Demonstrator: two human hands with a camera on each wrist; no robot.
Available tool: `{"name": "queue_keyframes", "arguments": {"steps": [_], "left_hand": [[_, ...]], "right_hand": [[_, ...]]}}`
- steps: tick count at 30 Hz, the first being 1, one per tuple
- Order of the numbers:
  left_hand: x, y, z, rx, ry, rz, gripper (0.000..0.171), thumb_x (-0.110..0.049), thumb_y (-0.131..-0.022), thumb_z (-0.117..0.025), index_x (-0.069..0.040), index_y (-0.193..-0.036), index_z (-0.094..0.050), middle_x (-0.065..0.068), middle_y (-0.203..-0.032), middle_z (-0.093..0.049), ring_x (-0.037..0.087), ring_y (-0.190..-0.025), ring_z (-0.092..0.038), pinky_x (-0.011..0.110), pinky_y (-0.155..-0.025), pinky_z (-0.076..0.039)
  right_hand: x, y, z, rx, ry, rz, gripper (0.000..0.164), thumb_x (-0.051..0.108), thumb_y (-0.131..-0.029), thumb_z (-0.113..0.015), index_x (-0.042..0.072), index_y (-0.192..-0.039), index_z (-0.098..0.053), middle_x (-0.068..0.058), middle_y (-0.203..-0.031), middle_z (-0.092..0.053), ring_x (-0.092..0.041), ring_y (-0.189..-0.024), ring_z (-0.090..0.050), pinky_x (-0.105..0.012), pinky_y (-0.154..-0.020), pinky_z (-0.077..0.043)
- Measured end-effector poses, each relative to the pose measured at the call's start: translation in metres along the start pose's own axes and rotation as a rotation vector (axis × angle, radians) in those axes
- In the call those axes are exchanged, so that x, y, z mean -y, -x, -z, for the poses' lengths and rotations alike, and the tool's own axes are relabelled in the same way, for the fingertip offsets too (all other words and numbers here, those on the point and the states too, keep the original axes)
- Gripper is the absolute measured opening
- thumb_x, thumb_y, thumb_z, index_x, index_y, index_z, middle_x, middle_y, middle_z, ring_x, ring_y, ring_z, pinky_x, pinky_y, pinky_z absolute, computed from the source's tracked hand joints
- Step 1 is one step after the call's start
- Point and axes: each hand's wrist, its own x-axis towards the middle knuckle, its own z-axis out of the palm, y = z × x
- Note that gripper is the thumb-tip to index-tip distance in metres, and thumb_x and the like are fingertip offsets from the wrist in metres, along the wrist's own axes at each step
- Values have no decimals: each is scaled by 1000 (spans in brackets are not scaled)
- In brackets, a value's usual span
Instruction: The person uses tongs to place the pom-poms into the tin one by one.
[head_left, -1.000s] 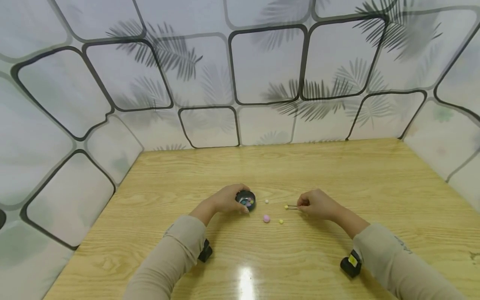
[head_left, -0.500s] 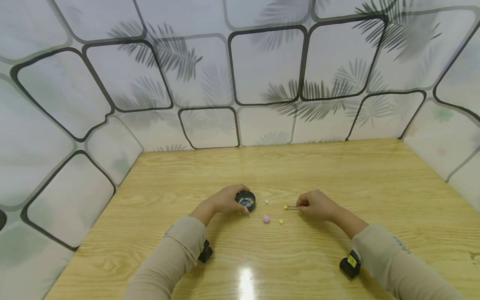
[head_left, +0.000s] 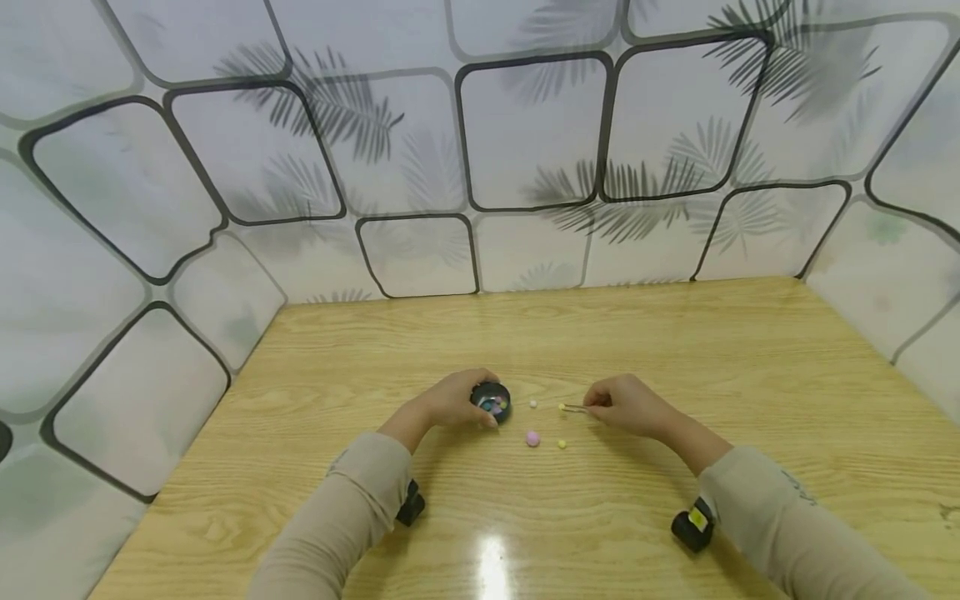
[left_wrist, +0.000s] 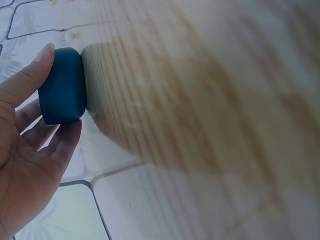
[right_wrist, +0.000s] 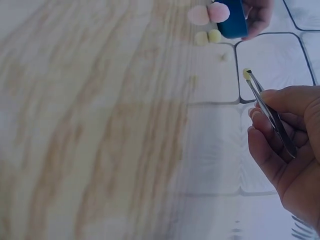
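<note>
My left hand point(head_left: 450, 398) grips the side of a small dark bowl point(left_wrist: 64, 87), thumb on one side and fingers on the other. Several coloured pompoms point(head_left: 495, 405) lie inside the bowl, which stands on the table. In my right hand point(head_left: 626, 404) I pinch metal tweezers point(right_wrist: 272, 112) between thumb and fingers. Their tips hold a small yellow pompom point(right_wrist: 246, 74), raised off the table in the right wrist view. Between the hands, a pink pompom point(head_left: 532, 438), another yellow pompom point(head_left: 562, 444) and a white pompom point(head_left: 533, 404) rest on the wood.
The wooden table point(head_left: 375, 350) reaches back to a wall covering point(head_left: 532, 133) printed with leaves and dark outlines, which also rises on both sides. A black wrist camera point(head_left: 693, 527) sits under the right sleeve, and another wrist camera point(head_left: 410, 504) under the left.
My right hand has moved left and slightly away from me, carrying the tweezers and yellow pompom closer to the bowl. My left hand and the bowl have stayed put.
</note>
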Motion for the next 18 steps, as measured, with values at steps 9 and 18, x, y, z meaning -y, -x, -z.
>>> {"name": "queue_keyframes", "arguments": {"steps": [9,18], "left_hand": [[-2,2,-2,-6,-1,7,61,-25,-70,-72,-8,-121,-45,7,-120,-47,22,-111,-41,36,-92,-32],[-6,4,-5,-8,1,15,60,-25,-70,-72,-8,-120,-45,7,-118,-48,21,-108,-43,36,-90,-33]], "right_hand": [[15,-9,1,0,-26,-9,8,6,-81,-58,3,-86,-63,-5,-76,-62,-8,-63,-52,-24,-54,-44],[32,-19,-1,7,-32,26,9,6,-81,-57,2,-86,-64,-7,-75,-62,-8,-62,-52,-24,-54,-44]]}}
